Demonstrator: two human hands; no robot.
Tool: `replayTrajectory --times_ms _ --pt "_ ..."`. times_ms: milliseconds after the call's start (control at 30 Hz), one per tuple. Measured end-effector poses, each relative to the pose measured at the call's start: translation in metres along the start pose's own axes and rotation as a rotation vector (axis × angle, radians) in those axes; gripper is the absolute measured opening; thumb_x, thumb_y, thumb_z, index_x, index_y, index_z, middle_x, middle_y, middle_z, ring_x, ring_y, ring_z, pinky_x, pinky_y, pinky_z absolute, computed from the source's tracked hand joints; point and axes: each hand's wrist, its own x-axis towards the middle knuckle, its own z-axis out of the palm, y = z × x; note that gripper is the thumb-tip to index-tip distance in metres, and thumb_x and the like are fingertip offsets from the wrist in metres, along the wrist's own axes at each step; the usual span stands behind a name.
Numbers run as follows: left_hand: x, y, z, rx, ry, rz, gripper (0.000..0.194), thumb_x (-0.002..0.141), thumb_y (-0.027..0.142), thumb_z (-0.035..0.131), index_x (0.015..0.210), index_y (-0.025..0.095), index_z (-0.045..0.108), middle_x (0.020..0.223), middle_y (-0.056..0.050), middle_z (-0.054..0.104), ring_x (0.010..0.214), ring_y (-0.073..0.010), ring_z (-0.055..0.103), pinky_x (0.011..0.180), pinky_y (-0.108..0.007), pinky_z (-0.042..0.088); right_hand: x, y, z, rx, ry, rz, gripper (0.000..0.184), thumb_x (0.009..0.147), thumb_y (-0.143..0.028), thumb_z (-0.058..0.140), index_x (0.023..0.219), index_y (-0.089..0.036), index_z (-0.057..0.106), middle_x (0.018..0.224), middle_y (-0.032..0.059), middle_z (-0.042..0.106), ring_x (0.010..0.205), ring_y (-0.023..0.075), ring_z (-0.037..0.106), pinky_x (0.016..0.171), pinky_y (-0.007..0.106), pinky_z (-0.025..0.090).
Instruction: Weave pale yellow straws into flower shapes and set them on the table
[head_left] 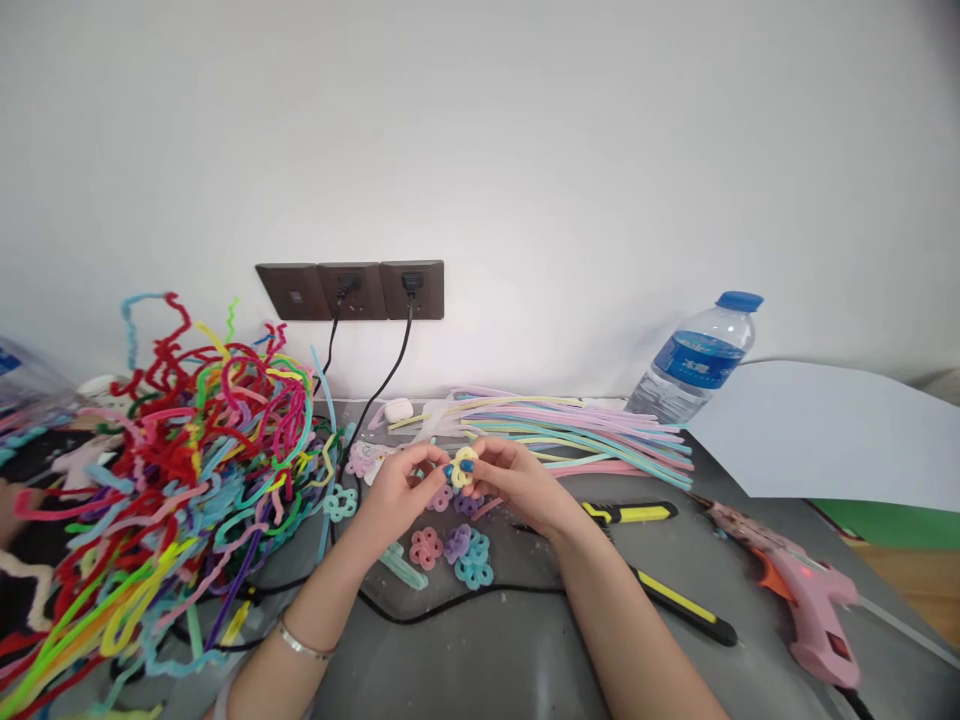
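Note:
Between my two hands, above the middle of the grey table, is a small yellow pipe-cleaner flower (463,466) with looped petals. My left hand (409,490) pinches its left side with thumb and fingertips. My right hand (517,480) pinches it from the right; the fingers partly cover it. Finished-looking pipe-cleaner flowers lie just below: a pink flower (426,549), a purple flower (457,544) and a blue flower (474,560). A mint-green flower (340,503) lies left of my left hand. Behind my hands spreads a bundle of straight pastel pipe cleaners (570,425).
A tangled heap of coloured pipe cleaners (217,450) covers the left side. Yellow-and-black pliers (682,605) and a pink glue gun (806,590) lie at right. A water bottle (697,360) leans by the wall near white paper (825,430). A black cable (480,592) crosses the table.

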Motion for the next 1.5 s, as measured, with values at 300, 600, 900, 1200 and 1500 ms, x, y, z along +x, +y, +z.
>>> replayTrajectory --times_ms 300,600,900,1200,1500 --pt "-0.002 0.003 -0.007 0.080 -0.135 -0.033 0.010 0.079 0.025 0.059 0.073 0.017 0.064 0.066 0.000 0.060 0.055 -0.0122 0.052 0.050 -0.021 0.041 -0.001 0.004 -0.003 -0.150 -0.096 0.130 0.033 0.071 -0.047 0.074 0.077 -0.017 0.063 0.065 -0.0006 0.065 0.058 0.0118 0.063 0.056 0.022 0.050" --pt "0.003 -0.006 0.008 -0.056 0.150 -0.026 0.011 0.077 0.028 0.061 0.074 0.018 0.058 0.067 0.002 0.055 0.058 -0.0116 0.050 0.054 -0.021 0.039 0.007 0.009 0.020 -0.106 0.051 -0.180 0.034 0.075 -0.045 0.073 0.093 -0.021 0.057 0.088 0.0009 0.059 0.064 0.0114 0.058 0.058 0.025 0.048" --pt "-0.001 0.005 -0.007 -0.038 -0.173 -0.073 0.014 0.080 0.031 0.061 0.076 0.017 0.062 0.063 0.003 0.051 0.050 -0.0090 0.042 0.043 -0.019 0.033 -0.006 -0.006 -0.006 -0.136 -0.215 -0.018 0.029 0.077 -0.038 0.073 0.097 -0.021 0.061 0.083 -0.0005 0.061 0.064 0.0106 0.058 0.059 0.023 0.049" --pt "-0.001 0.002 -0.005 -0.168 -0.109 -0.183 0.022 0.078 0.039 0.065 0.076 0.017 0.060 0.061 0.005 0.048 0.048 -0.0078 0.039 0.041 -0.018 0.030 -0.002 0.001 0.002 0.139 -0.138 0.062 0.030 0.073 -0.036 0.077 0.094 -0.020 0.062 0.075 -0.0032 0.060 0.060 0.0074 0.059 0.058 0.019 0.050" --pt "0.000 -0.004 0.011 -0.272 0.098 -0.126 0.024 0.076 0.039 0.068 0.083 0.017 0.061 0.071 0.002 0.055 0.056 -0.0085 0.044 0.045 -0.018 0.031 0.002 0.005 0.008 0.258 -0.054 0.036 0.031 0.072 -0.035 0.079 0.092 -0.018 0.061 0.071 -0.0020 0.064 0.058 0.0077 0.061 0.057 0.018 0.050"
